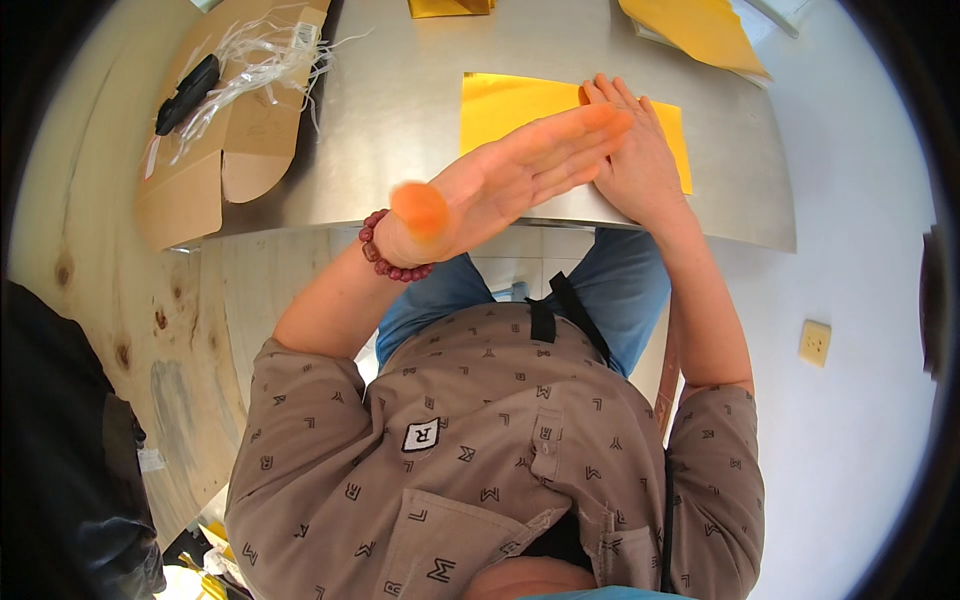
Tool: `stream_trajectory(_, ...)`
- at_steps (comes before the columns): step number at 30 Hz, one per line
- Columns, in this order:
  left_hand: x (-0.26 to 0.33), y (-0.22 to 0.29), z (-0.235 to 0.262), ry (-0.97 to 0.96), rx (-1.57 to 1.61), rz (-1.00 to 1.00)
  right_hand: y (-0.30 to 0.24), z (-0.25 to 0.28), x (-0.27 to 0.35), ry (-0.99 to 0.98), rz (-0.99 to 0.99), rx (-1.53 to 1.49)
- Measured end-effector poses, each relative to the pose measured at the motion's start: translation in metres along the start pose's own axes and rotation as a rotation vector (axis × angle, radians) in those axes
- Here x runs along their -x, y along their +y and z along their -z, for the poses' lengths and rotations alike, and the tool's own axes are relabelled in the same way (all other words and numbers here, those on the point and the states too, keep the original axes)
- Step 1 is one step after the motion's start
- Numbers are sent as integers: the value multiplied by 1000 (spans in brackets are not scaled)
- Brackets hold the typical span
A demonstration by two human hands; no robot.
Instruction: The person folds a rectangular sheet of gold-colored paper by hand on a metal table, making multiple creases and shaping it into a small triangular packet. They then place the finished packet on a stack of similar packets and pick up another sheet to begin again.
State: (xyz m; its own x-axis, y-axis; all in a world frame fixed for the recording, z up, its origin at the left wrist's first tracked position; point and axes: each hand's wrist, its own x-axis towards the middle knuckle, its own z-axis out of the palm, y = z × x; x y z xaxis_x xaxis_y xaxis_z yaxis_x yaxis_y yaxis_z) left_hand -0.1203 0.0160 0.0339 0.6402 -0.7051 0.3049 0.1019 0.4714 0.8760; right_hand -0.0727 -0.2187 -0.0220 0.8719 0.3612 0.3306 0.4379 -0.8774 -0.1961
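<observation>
Steel table (420, 150): yellow sheet (510, 105) is pinned flat by right hand (635, 160); left hand (510, 180), spread wide, empty, is blurred above—sheet could be creased crooked.

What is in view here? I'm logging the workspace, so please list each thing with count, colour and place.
Metal table: one, grey, centre.
Sheet: one, yellow, flat on the table under the right hand.
More yellow sheets: a stack, top right, plus one at the top edge.
Cardboard box: one, brown, open, top left.
Plastic strands: a bundle, whitish, on the box.
Black tool: one, on the box.
Wall socket: one, cream, right.
Bead bracelet: one, dark red, left wrist.
Left hand: raised, open, blurred.
Right hand: flat on the sheet.
</observation>
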Motion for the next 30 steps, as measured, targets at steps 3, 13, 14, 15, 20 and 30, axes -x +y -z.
stream_trajectory(3,-4,0,0,-48,151,-70,1,-2,1,11,-3,-20)
stream_trajectory(13,-10,-39,-5,28,-1623,23,3,-3,1,49,41,2)
stream_trajectory(14,-4,-40,-1,16,-1624,34,3,-3,1,44,32,1)
stream_trajectory(15,2,-40,2,2,-1630,73,2,-3,2,47,34,-3)
stream_trajectory(20,35,-19,20,-74,-1702,146,-1,0,2,41,17,5)
stream_trajectory(30,22,15,40,203,-1638,-61,-8,5,1,-8,-12,15)
